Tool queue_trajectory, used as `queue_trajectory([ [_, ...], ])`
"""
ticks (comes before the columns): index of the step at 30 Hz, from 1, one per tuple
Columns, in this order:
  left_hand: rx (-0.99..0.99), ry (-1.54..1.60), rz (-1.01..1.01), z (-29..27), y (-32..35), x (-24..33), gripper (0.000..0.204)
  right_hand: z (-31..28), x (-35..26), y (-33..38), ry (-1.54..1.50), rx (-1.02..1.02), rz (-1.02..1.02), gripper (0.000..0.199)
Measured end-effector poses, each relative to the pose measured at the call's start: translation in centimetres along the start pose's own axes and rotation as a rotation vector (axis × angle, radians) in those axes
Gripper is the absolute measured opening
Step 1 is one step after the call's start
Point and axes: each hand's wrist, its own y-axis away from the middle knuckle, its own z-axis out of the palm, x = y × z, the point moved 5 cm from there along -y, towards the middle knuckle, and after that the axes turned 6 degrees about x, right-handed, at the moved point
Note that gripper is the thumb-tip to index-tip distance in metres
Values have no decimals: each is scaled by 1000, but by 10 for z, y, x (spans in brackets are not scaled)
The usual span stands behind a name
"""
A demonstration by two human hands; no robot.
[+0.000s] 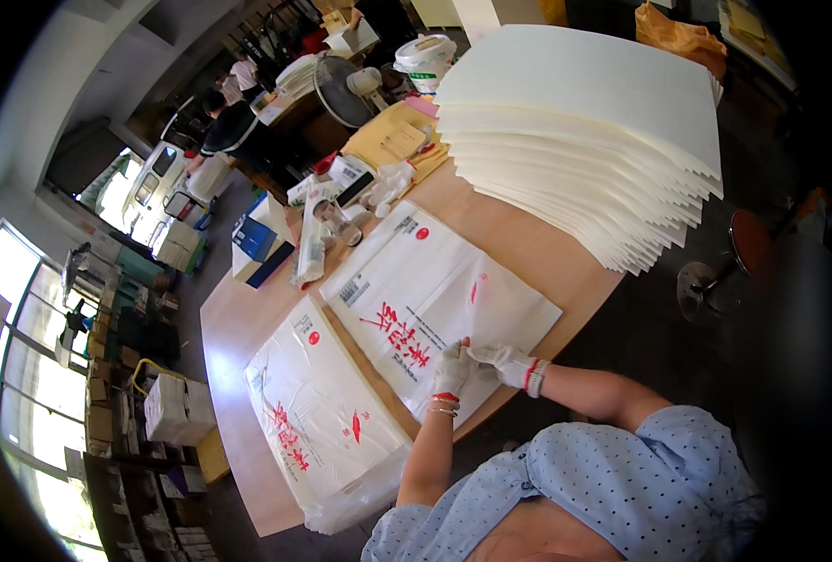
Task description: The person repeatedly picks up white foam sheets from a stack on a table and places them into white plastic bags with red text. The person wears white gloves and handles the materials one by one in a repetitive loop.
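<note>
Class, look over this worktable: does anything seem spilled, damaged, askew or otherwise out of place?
Yes, mildly: the tall stack of white sheets is staggered like steps along its near side instead of squared, though this may be deliberate fanning. The left wrapped package has loose, crumpled plastic at its near end. No spill shows.

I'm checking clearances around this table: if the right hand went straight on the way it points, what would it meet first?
Most likely the left hand. The right hand points leftward over the white package, and the left lies in that line, though depth is hard to judge.
</note>
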Motion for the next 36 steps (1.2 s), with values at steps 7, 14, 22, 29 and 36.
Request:
queue_trajectory([
  [7, 103, 805, -185, -50, -80, -45, 22, -10, -91, 1, 1450, 192, -739, 29],
  [14, -85, 562, 214, -94, -71, 84, 42, 59, -61, -39, 1270, 148, -980, 31],
  [22, 84, 14, 358, -130, -56, 117, 58, -9, -91, 24, 811, -130, -749, 30],
  [29, 629, -246, 832, -161, 15, 171, 54, -107, -376, 340, 1850, 958, -1549, 67],
  [36, 8, 97, 1001, -102, 74, 272, 35, -186, -446, 325, 1630, 654, -1332, 45],
])
